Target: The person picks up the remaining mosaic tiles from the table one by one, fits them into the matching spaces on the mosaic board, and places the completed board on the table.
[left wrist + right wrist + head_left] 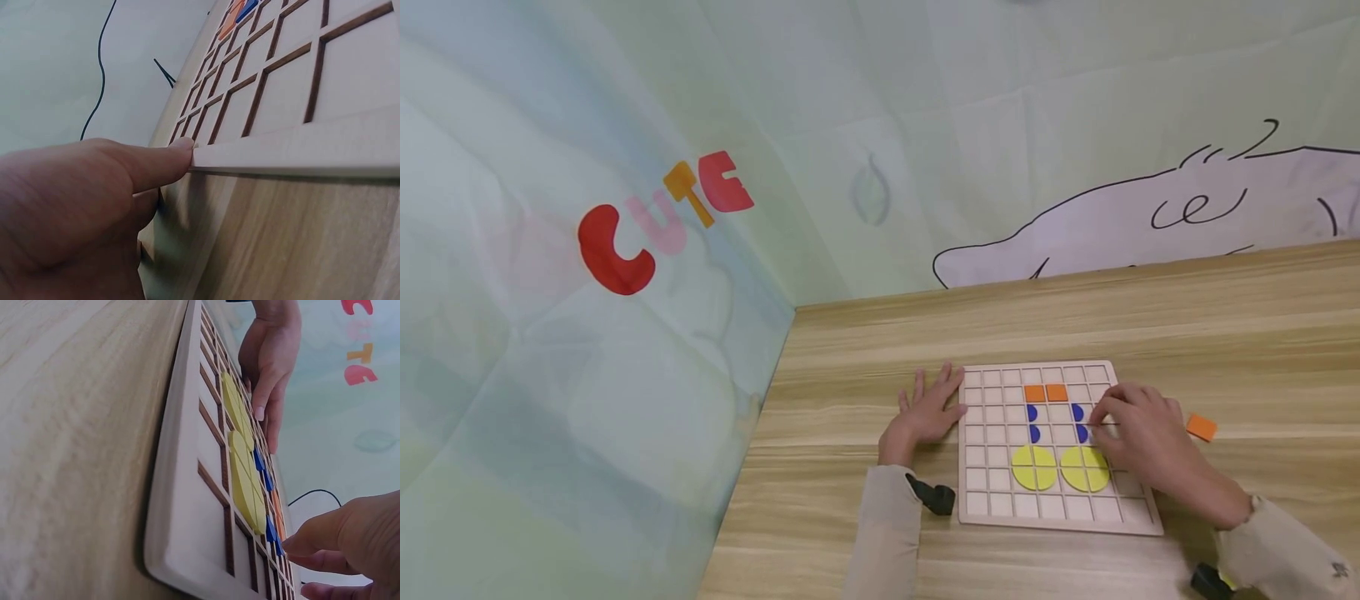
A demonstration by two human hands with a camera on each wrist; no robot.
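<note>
A pale wooden grid board (1000,504) lies on the table. Two orange squares (1046,393) sit in its upper cells, with blue half-circle pieces in two columns below them. Lower down are two yellow circles (1033,467), each divided by the grid lines. My left hand (927,414) rests at the board's left edge, fingers spread, with the thumb (178,153) against the rim. Over the right side is my right hand (1146,433). Its thumb and forefinger come together right at the lower right blue half-circle piece (1082,433); the remaining fingers are bent.
A loose orange square (1202,427) lies on the wooden table (865,333) to the right of the board. Fabric walls with printed letters and drawings (617,250) rise to the left and behind. Black wrist devices (934,495) sit by both sleeves.
</note>
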